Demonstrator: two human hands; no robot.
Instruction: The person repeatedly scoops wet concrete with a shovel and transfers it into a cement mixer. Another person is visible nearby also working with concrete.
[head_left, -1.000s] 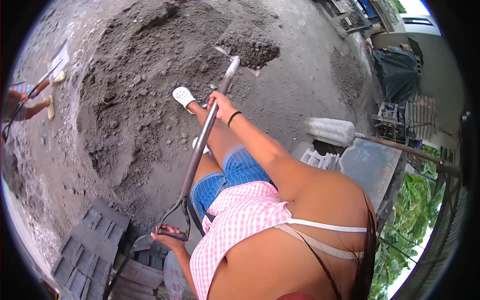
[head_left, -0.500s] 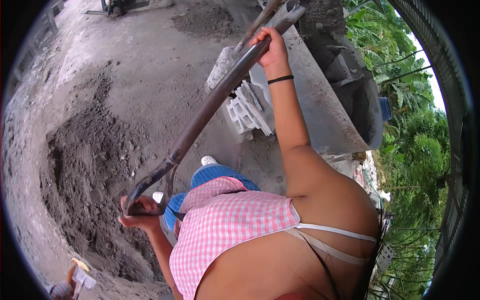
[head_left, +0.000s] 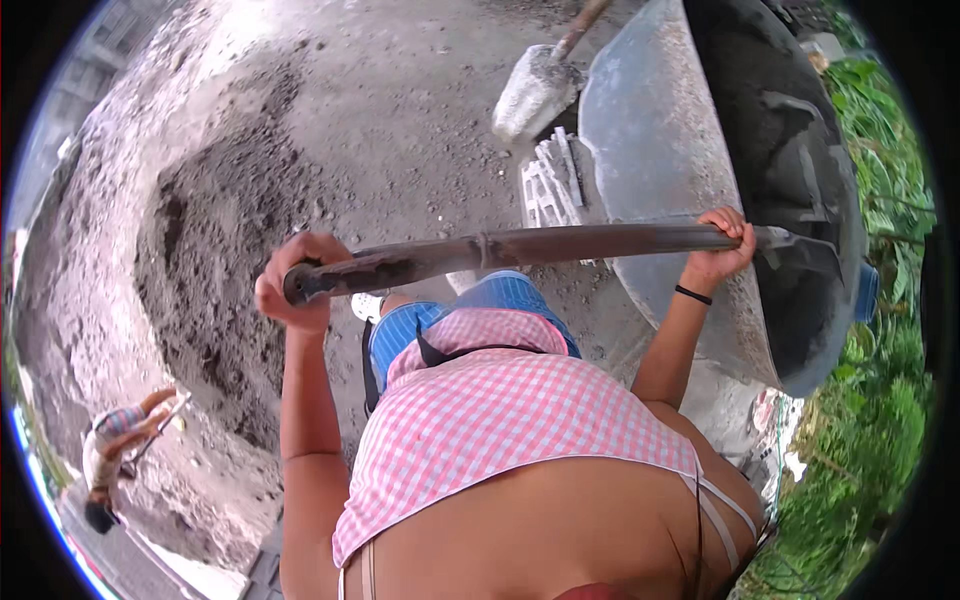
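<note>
Shovel blade (head_left: 800, 245) hidden inside mixer drum (head_left: 700, 130)

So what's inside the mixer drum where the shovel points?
The shovel blade reaches into the mixer drum; a dark interior shows. Its contents are hidden in shadow.

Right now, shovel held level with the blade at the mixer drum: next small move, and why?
Probably tip the blade: roll the shovel so it empties into the mixer drum. The shaft lies about level, the left hand on the grip end, the right hand near the blade, which already reaches over the drum's dark mouth. Whether the blade is loaded cannot be seen.
</note>
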